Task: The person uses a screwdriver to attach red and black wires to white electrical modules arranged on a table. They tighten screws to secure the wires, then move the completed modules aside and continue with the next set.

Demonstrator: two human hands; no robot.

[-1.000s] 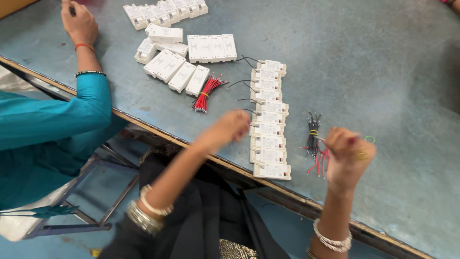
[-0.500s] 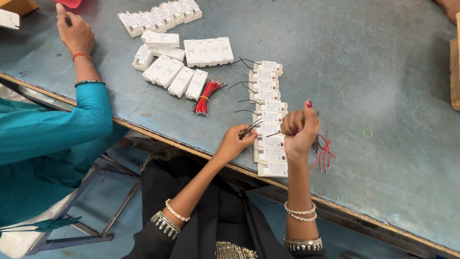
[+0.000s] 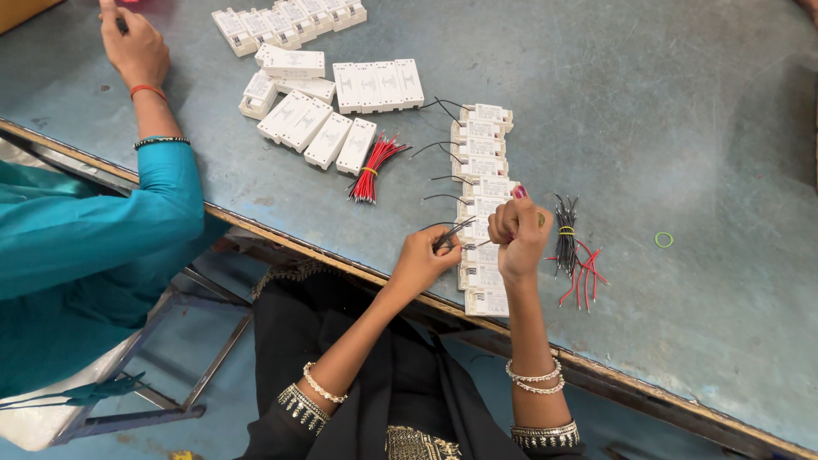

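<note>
My left hand (image 3: 422, 260) pinches the ends of thin black wires (image 3: 456, 232) at the near edge of the blue-grey table (image 3: 699, 128). My right hand (image 3: 518, 232) is closed in a fist just right of it, thumb up, over a column of small white modules (image 3: 481, 162) that have black leads sticking out to the left. Whether the fist holds anything is hidden. Right of that hand lie a bundle of black wires (image 3: 565, 230) with a yellow band and several loose red wires (image 3: 584, 274).
A banded bundle of red wires (image 3: 372, 166) lies left of the column. More white modules (image 3: 379, 85) are heaped and lined up further back. A green rubber band (image 3: 664, 240) lies to the right. A co-worker's hand (image 3: 132, 47) and teal sleeve (image 3: 102, 230) are at the left.
My right hand has come left from beside the wire bundles to the module column and closed. My left hand has taken hold of black wires and drawn near the right one.
</note>
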